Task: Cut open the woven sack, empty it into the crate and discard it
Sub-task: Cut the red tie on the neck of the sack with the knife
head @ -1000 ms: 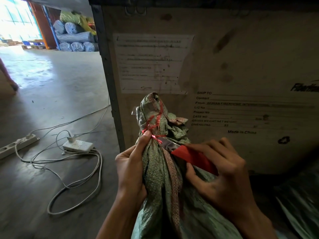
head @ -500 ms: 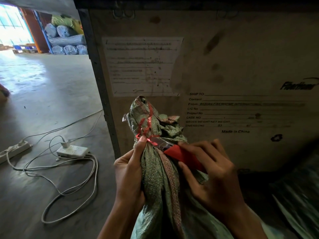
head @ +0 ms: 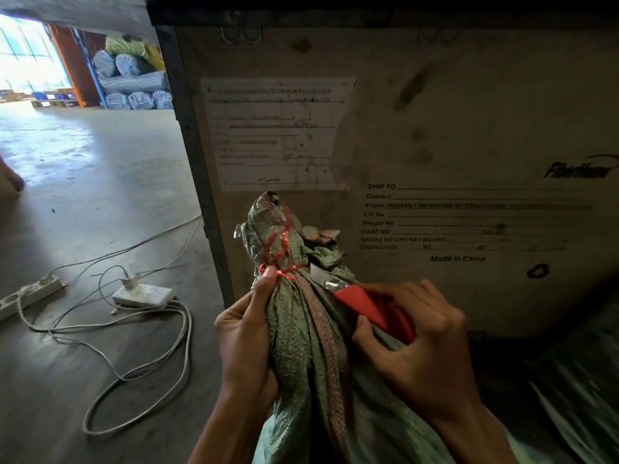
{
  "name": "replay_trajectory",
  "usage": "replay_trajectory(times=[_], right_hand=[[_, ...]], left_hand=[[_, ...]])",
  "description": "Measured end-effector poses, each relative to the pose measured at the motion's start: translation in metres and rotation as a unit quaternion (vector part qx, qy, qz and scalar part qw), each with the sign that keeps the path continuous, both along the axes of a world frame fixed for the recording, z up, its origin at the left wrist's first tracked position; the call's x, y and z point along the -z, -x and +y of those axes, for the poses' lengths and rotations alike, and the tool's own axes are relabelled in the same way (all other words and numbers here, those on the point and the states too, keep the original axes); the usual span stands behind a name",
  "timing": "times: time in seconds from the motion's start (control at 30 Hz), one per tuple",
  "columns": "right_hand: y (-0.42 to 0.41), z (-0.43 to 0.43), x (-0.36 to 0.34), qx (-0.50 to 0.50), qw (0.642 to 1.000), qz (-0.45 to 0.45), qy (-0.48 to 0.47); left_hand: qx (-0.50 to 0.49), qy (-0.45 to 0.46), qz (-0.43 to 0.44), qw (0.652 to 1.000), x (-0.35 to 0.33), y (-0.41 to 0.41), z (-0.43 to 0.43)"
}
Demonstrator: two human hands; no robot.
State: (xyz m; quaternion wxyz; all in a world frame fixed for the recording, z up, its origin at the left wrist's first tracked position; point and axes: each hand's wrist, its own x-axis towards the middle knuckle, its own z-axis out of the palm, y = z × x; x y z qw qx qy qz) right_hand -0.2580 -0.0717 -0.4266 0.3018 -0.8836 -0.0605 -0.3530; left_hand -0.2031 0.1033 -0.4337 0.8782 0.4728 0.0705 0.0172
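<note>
A green woven sack (head: pixel 301 346) stands upright in front of me, its neck bunched and tied with red string (head: pixel 283 259). My left hand (head: pixel 246 333) grips the sack's neck just below the tie, thumb tip at the string. My right hand (head: pixel 415 343) holds a red utility knife (head: pixel 371 308), its silver blade (head: pixel 323 276) lying against the right side of the neck near the string. Behind the sack rises the wall of a large wooden crate (head: pixel 435 135) with a paper label and printed shipping text.
Two white power strips (head: pixel 144 294) and looping cables (head: pixel 134 373) lie on the concrete floor to the left. Wrapped rolls (head: pixel 134 82) are stacked on a far rack by a bright doorway. Dark plastic sheeting (head: pixel 569 390) sits at the lower right.
The knife blade has drawn back to the right, away from the string tie. Both hands keep their hold on sack and knife.
</note>
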Motion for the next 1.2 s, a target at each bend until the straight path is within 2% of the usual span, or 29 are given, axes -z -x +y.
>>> replay_trajectory(times=[0.27,0.53,1.0,1.2], right_hand=[[0.003,0.002,-0.004,-0.015,0.999,-0.018,0.030],[0.004,0.001,-0.002,-0.013,0.999,-0.017,0.027],[0.001,-0.004,0.004,-0.012,0.993,-0.094,0.074],[-0.003,-0.003,0.011,-0.021,0.993,-0.098,0.071]], left_hand=[[0.018,0.005,-0.029,0.999,0.000,0.002,-0.001],[0.006,-0.036,-0.051,0.998,-0.002,0.007,-0.005],[0.010,-0.042,-0.046,0.998,-0.004,0.007,-0.004],[0.030,-0.011,-0.020,0.999,-0.005,0.010,-0.010]])
